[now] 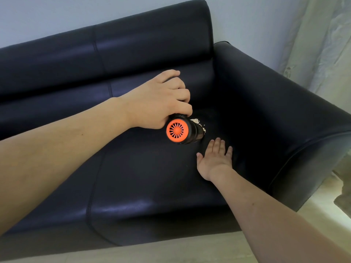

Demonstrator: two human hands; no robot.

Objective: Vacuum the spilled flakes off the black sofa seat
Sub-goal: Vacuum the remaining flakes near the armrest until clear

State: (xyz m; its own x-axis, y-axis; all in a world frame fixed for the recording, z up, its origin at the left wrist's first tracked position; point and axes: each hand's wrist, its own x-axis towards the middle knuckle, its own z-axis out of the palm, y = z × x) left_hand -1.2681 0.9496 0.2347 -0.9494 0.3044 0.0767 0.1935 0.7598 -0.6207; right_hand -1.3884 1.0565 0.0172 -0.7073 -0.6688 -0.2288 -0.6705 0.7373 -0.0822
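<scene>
A black handheld vacuum (191, 132) with a round orange rear vent points away from me, down at the black sofa seat (144, 177). My left hand (161, 101) grips its handle from above, fingers curled round it. Pale flakes (198, 123) lie in a small heap just behind and right of the vacuum body, partly hidden by it. My right hand (215, 160) rests flat on the seat cushion, fingers straight and spread, a little in front of the vacuum and to its right.
The sofa's backrest (114, 48) runs along the wall and its right armrest (275, 103) rises close beside the flakes. A pale curtain (326, 44) hangs at the right. Light flooring (171, 251) shows below the seat's front edge.
</scene>
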